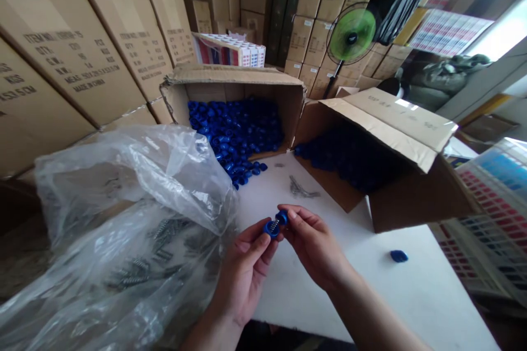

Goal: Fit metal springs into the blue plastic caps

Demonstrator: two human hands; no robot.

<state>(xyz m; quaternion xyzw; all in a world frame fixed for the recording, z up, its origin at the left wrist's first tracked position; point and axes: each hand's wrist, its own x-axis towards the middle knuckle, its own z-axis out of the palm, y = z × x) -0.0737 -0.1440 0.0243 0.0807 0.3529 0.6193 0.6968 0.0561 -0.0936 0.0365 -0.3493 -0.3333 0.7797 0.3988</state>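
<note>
Between thumb and fingers, my left hand point(250, 266) grips a hollow blue plastic cap point(270, 230). A second, smaller-looking blue cap point(282, 216) is pinched by my right hand point(313, 244). A metal spring point(275, 224) bridges the two caps, its ends inside them. Both hands meet above the white table point(313, 296). Beyond them lies a small heap of loose springs point(301, 189). To the left, a clear plastic bag point(164, 175) holds many springs point(162, 241). One closed blue piece point(399, 256) rests on the table at the right.
An open carton point(234, 74) on its side spills blue parts point(242, 131) onto the table. Right of it, another open carton point(415, 197) holds more blue pieces point(349, 156). Stacked cartons point(111, 33) line the left, plastic crates point(494, 192) the right. A green fan point(351, 33) stands behind.
</note>
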